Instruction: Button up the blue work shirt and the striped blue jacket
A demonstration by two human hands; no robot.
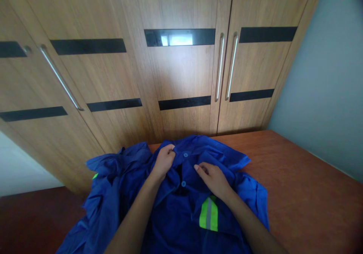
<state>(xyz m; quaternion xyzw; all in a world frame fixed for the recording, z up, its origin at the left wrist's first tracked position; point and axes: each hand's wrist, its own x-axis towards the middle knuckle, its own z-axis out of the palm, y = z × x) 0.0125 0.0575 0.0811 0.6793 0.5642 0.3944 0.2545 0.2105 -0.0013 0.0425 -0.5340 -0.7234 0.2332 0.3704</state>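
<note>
A blue work shirt (176, 212) with a lime and grey reflective strip (209, 214) lies crumpled on a brown wooden table (306, 193). My left hand (163, 160) is closed, pinching the shirt's front edge beside the upper blue button (185, 155). My right hand (212, 177) rests on the opposite front edge, fingers curled and gripping the cloth. A second blue button (183, 184) shows lower down between my forearms.
A wooden wardrobe (176, 80) with black strips and long metal handles (226, 66) stands right behind the table. A grey wall (329, 95) runs along the right. Bare tabletop extends right of the shirt; dark surface lies at the lower left.
</note>
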